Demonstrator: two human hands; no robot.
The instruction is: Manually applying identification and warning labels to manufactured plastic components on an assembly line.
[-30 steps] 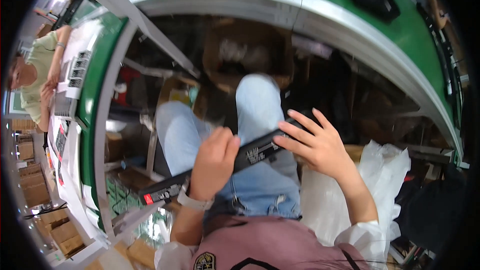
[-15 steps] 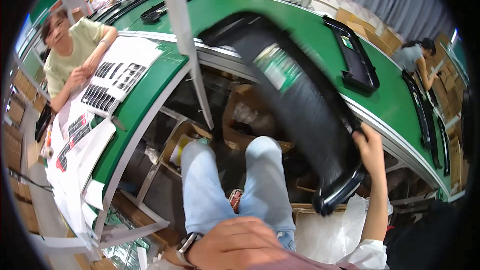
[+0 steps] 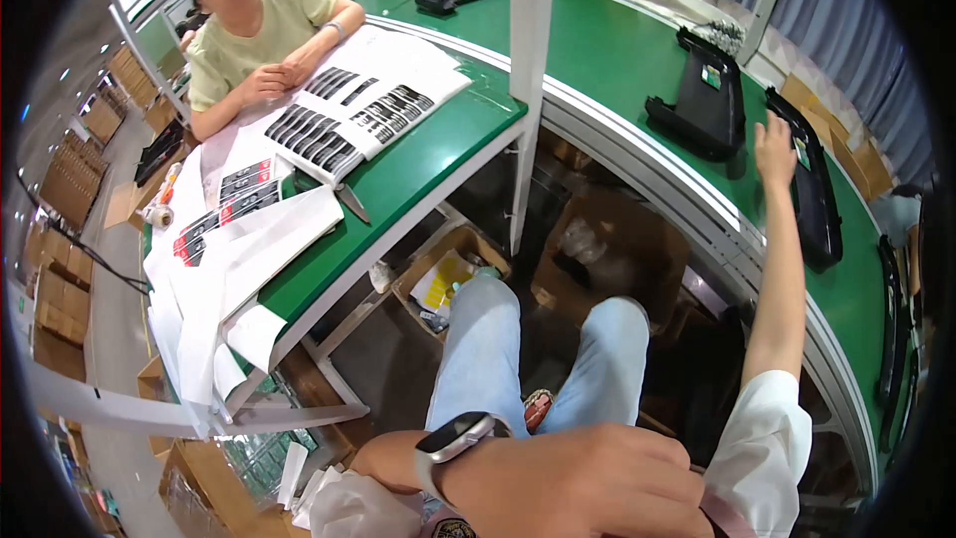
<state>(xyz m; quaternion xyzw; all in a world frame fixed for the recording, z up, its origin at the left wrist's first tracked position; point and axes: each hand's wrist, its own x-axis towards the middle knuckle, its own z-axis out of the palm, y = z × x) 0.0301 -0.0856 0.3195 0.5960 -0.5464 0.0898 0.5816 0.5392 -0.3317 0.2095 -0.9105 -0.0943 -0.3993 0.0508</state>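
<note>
My right arm reaches out over the green conveyor belt (image 3: 597,50). My right hand (image 3: 775,154) is empty, its fingers stretched and apart. To its left, a long black plastic panel (image 3: 709,100) with a green-and-white label lies on the belt. A similar black panel (image 3: 812,199) lies just right of the hand, partly behind the fingers; whether they touch it I cannot tell. Low in front of my body, my left hand (image 3: 588,478) lies back up with fingers curled under and a watch (image 3: 458,443) at the wrist. Its fingertips and anything inside them are hidden.
A co-worker in a light green shirt sits at a side table (image 3: 398,214) with label sheets (image 3: 388,90) and scissors (image 3: 354,204). A white post (image 3: 533,70) rises between table and belt. Cartons (image 3: 607,259) stand underneath. More panels lie along the belt; another person sits beyond it.
The black panel my right hand held in the air now lies on the belt, let go. That hand has moved up and forward. The view has turned left.
</note>
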